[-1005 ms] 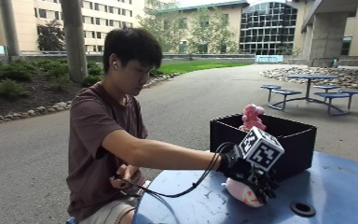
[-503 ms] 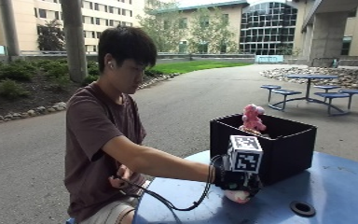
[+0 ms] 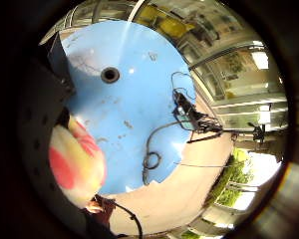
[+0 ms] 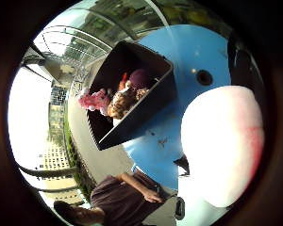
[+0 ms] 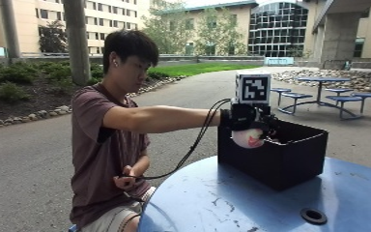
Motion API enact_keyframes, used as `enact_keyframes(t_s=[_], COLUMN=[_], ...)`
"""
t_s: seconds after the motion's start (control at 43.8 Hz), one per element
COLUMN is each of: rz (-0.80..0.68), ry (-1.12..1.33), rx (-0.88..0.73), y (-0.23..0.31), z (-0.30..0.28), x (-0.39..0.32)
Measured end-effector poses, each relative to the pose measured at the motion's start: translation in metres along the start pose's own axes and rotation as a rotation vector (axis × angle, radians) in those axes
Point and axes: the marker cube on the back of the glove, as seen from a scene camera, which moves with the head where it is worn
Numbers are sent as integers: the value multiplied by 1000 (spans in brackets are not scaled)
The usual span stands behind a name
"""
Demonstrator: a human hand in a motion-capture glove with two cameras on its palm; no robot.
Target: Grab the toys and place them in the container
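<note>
In the outside view my gloved right hand [image 5: 245,117] grips a white and pink soft toy [image 5: 248,138] in the air, at the near rim of the black container [image 5: 282,162]. The arm is stretched out level. The container stands on the round blue table [image 5: 237,203]. The thumb side palm view shows the same toy [image 4: 221,146] close to the palm and the open container [image 4: 137,115] beside it. Inside it lie a pink plush [image 4: 95,100], a brown toy [image 4: 120,104] and a purple one [image 4: 140,77]. The held toy [image 3: 74,164] hangs over the table [image 3: 134,99] in the little finger side view.
The table has a small round hole [image 5: 313,215] near its front right. A black cable [image 3: 152,159] lies coiled on the tabletop by its edge. The person's bare left hand [image 5: 126,181] rests at the lap. Picnic tables [image 5: 327,92] stand far behind.
My hand has lifted the white and pink toy off the tabletop and carried it up to the container's near rim.
</note>
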Motion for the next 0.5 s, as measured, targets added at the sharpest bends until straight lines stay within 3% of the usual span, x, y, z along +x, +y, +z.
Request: enact_keyframes(t_s=[0.274, 0.503], rz=[40, -154], ry=[51, -22], rx=[86, 142], y=[-31, -65], z=[-90, -97], x=[-72, -132])
